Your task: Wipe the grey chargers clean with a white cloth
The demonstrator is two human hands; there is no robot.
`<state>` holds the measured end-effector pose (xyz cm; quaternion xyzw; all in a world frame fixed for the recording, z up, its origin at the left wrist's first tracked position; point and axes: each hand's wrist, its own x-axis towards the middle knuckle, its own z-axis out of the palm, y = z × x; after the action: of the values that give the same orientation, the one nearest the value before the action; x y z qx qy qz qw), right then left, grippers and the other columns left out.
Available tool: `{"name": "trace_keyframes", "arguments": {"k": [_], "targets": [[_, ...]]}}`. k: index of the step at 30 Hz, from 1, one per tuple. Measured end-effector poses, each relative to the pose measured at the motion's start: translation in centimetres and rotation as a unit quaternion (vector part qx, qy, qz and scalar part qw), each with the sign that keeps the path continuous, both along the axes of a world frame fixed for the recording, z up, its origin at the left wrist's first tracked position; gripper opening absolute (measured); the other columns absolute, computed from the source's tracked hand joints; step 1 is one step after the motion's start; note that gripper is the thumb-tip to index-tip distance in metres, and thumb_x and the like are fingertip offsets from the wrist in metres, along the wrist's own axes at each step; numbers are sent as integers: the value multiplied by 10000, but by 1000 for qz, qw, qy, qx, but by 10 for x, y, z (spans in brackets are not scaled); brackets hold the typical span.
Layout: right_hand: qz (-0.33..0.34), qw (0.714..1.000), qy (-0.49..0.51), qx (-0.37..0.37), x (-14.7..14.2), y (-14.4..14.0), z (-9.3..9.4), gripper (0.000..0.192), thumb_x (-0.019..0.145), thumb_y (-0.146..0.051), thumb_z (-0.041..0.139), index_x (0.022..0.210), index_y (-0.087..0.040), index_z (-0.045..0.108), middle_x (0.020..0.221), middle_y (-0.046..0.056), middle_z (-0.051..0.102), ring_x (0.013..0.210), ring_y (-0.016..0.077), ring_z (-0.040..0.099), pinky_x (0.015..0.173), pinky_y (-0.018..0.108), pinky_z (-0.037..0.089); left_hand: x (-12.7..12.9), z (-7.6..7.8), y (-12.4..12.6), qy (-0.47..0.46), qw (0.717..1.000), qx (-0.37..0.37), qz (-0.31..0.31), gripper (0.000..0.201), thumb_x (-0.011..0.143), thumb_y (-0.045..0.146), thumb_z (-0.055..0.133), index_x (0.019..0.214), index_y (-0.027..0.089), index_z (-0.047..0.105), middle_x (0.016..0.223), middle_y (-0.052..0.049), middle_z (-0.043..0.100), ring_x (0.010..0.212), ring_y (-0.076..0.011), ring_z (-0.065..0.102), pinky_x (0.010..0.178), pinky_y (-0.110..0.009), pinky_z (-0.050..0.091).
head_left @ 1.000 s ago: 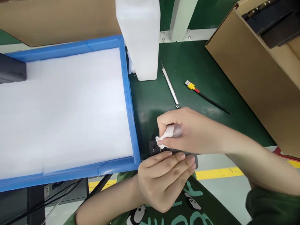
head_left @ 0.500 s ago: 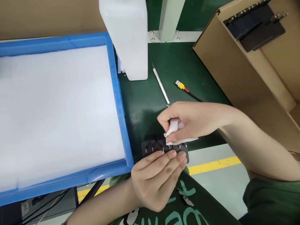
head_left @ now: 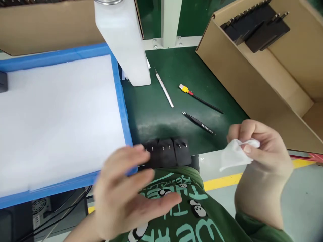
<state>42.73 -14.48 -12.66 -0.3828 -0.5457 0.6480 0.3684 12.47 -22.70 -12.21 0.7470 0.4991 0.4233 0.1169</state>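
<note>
green matting covers the bench (head_left: 156,114), with a grey floor and yellow line below its edge. on the left a blue tray (head_left: 121,101) holds a white foam sheet (head_left: 60,117) and, cut off at the frame edge, a dark block. at right a cardboard box (head_left: 252,84) holds black slotted parts (head_left: 254,27). a row of black adapters (head_left: 168,152) sits at the bench's near edge. the left hand (head_left: 126,195), blurred, hovers spread wide just beside them, holding nothing. the right hand (head_left: 262,148) pinches a white wipe (head_left: 234,154), well apart. a white jug (head_left: 123,40), craft knife (head_left: 164,89), usb cable (head_left: 199,97) and tweezers (head_left: 198,122) lie behind.
</note>
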Motion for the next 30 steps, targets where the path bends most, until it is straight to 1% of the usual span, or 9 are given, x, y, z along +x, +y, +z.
{"name": "trace_keyframes", "arguments": {"k": [2,6,9,12,15,19,22,25,30], "targets": [[-30,999,-9,-6,-1,-22,-14,138,824,-220,725,809,-242,590,719,12,561,548,132,466,436,263,338,-2,8,7,-5,999,-18,46,771,837,658,679,1453,254,452,1320,-82,619,1203,-299,620,1024,-484,567],[-62,998,2,-20,-17,-53,-38,164,826,-270,735,811,-249,573,747,3,561,574,139,466,468,264,338,15,7,23,228,971,-54,-43,937,795,729,666,1442,89,441,1340,-211,605,1243,-412,577,1044,-613,483],[-112,992,38,-39,-22,-65,-46,168,849,-298,716,806,-248,562,735,-9,533,565,132,446,463,256,319,30,-2,29,330,942,-33,-47,827,771,659,743,1315,66,554,1184,-183,700,1046,-364,669,896,-514,535],[-154,986,43,-55,-20,-72,-47,198,830,-324,743,787,-239,570,730,-8,527,564,129,436,466,257,310,34,-10,34,354,935,9,-29,669,810,660,704,1145,85,639,923,-111,733,795,-271,681,645,-383,499],[-167,982,51,-67,-20,-75,-46,214,820,-319,763,768,-228,576,734,-9,540,571,120,445,481,249,321,32,-14,37,348,936,41,-33,593,827,663,680,1030,107,654,793,-68,695,690,-234,651,578,-353,447],[-193,975,85,-63,-26,-77,-40,232,814,-335,775,763,-222,579,733,-15,542,568,108,463,480,227,338,17,-9,37,232,970,69,-14,549,793,604,753,1042,134,620,844,-69,700,716,-212,658,625,-309,473],[-210,970,109,-56,-32,-77,-33,241,827,-364,766,775,-222,579,746,-12,550,553,104,491,468,215,364,1,-4,30,-21,999,41,0,623,669,551,876,1102,179,625,936,-50,691,786,-199,663,710,-293,517],[-210,968,123,-67,-39,-74,-29,246,810,-369,776,772,-224,581,767,-3,563,542,105,505,456,213,395,-13,-6,19,-255,967,14,-15,701,593,597,900,1121,211,648,980,-48,670,821,-206,662,733,-307,540],[-197,971,116,-72,-62,-72,-24,257,805,-397,781,806,-232,584,924,24,615,630,120,567,481,204,456,-20,-21,8,-365,931,-9,2,731,612,741,809,1107,237,623,944,-48,621,767,-193,634,665,-296,534]]}}
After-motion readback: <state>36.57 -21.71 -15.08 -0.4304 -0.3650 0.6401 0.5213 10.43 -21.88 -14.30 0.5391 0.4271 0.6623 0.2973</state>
